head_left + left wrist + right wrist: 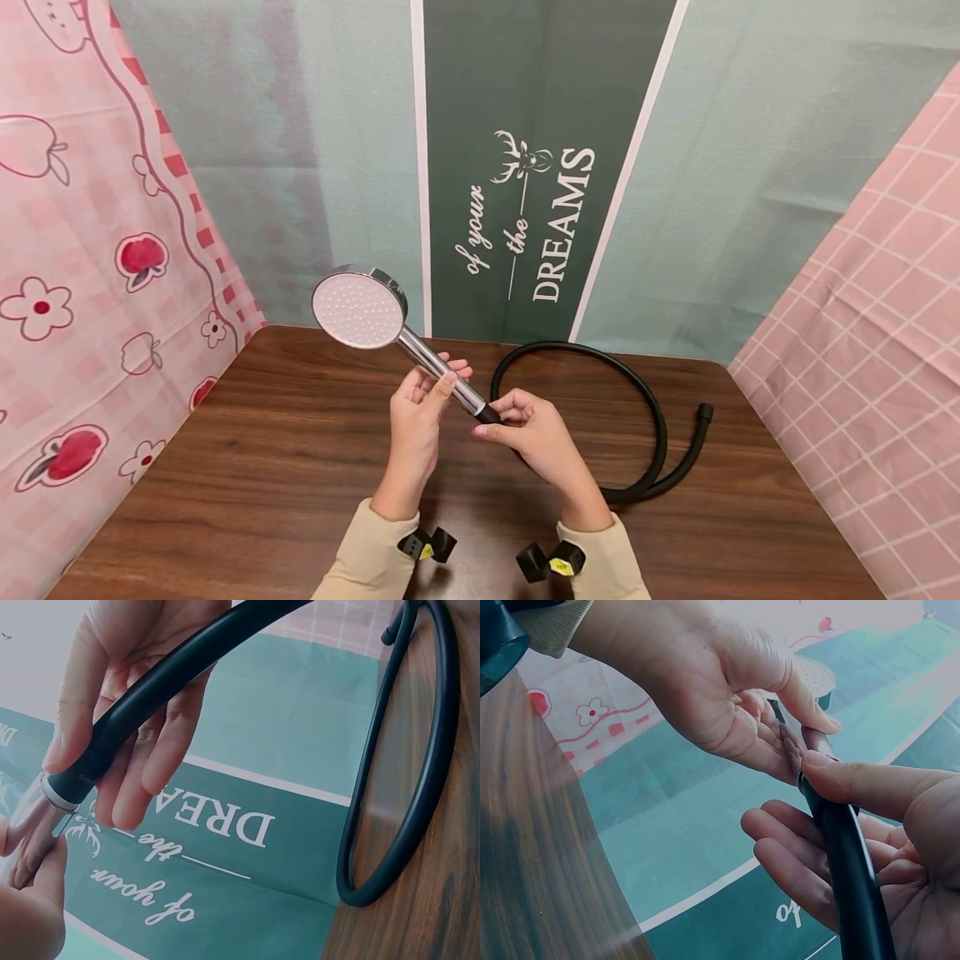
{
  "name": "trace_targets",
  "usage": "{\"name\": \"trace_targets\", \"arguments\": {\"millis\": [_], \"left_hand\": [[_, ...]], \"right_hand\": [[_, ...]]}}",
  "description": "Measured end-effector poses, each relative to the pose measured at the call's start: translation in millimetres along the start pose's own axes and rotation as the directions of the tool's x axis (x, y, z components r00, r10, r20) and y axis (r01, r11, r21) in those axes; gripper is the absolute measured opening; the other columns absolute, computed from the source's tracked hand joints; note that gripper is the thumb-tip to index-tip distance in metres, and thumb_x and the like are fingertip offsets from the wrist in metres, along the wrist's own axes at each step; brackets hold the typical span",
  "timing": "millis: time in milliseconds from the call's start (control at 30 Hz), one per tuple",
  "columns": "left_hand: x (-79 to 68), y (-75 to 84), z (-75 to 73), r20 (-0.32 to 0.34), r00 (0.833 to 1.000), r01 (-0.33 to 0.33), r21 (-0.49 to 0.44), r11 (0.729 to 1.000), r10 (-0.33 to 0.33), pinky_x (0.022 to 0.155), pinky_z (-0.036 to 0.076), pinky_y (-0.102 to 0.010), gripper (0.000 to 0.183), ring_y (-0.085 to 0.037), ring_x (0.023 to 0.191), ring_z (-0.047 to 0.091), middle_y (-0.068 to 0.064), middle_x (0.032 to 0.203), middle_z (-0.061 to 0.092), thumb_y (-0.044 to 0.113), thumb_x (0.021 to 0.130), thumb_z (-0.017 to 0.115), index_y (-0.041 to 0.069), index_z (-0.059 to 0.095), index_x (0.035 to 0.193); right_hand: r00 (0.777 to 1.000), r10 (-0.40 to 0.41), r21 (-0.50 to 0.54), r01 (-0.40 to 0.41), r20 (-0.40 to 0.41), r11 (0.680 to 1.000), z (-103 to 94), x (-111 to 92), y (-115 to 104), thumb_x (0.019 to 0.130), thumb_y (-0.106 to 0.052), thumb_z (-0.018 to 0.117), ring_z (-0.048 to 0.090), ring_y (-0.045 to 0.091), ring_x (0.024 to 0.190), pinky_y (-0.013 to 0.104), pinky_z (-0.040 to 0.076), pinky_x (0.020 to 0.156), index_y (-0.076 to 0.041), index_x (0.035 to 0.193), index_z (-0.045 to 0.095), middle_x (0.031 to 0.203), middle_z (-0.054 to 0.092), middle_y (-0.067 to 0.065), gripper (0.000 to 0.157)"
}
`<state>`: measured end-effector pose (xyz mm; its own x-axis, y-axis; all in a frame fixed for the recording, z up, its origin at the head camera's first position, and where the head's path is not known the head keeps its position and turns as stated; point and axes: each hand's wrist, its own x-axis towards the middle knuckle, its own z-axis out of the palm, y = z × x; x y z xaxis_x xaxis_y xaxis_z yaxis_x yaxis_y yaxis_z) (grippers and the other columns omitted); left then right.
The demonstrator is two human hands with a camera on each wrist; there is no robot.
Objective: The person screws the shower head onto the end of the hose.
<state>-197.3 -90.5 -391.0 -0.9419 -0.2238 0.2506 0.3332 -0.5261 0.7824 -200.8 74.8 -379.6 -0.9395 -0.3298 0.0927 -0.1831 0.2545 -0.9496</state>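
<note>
A chrome shower head point(360, 310) with a round white nozzle face is held up over the table, tilted to the upper left. My left hand point(420, 408) grips its silver handle point(429, 357), thumb in front and fingers behind. At the handle's lower end, my right hand point(534, 429) pinches the black end fitting of the hose point(75, 776) between thumb and fingers. In the left wrist view the fitting meets a pale ring on the handle. From there the black hose point(847, 862) runs past the right palm.
The rest of the hose point(654, 400) loops over the brown wooden table point(262, 467) on the right, its free end point(705, 412) pointing up. Behind stands a green curtain point(555, 67) with white lettering. Pink patterned cloths point(75, 275) hang at both sides.
</note>
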Motion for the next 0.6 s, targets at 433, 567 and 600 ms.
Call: {"name": "trace_targets", "arguments": {"millis": [433, 567, 600], "left_hand": [[-0.4, -0.5, 0.9, 0.001, 1.0, 0.001, -0.008, 1.0, -0.001, 0.092, 0.057, -0.026, 0.023, -0.012, 0.095, 0.074, 0.0, 0.098, 0.076, -0.002, 0.096, 0.06, 0.001, 0.057, 0.118], [-0.7, -0.7, 0.9, 0.001, 1.0, -0.001, -0.011, 1.0, 0.001, 0.093, 0.057, -0.027, 0.022, -0.013, 0.095, 0.074, -0.002, 0.1, 0.075, -0.001, 0.095, 0.061, 0.002, 0.057, 0.117], [-0.8, -0.7, 0.8, 0.0, 1.0, -0.002, -0.009, 1.0, 0.002, 0.093, 0.057, -0.026, 0.022, -0.013, 0.095, 0.074, -0.002, 0.1, 0.075, -0.001, 0.096, 0.061, 0.002, 0.057, 0.117]], "right_hand": [[1.0, -0.007, 0.049, 0.006, 0.02, 0.999, -1.5, -0.5, 0.6, 0.08, -0.011, 0.082, 0.072, 0.007, 0.076, 0.022, 0.053, 0.07, 0.006, 0.099, 0.066, 0.09, 0.076, 0.022, 0.031], [0.999, -0.015, 0.066, 0.013, 0.032, 0.998, -1.7, -0.3, 1.4, 0.081, -0.012, 0.082, 0.074, 0.009, 0.078, 0.022, 0.055, 0.073, 0.007, 0.1, 0.065, 0.09, 0.075, 0.023, 0.03], [0.999, -0.017, 0.069, 0.015, 0.036, 0.998, -1.8, -0.2, 1.8, 0.082, -0.012, 0.081, 0.074, 0.01, 0.079, 0.022, 0.055, 0.074, 0.007, 0.1, 0.065, 0.091, 0.075, 0.023, 0.03]]}}
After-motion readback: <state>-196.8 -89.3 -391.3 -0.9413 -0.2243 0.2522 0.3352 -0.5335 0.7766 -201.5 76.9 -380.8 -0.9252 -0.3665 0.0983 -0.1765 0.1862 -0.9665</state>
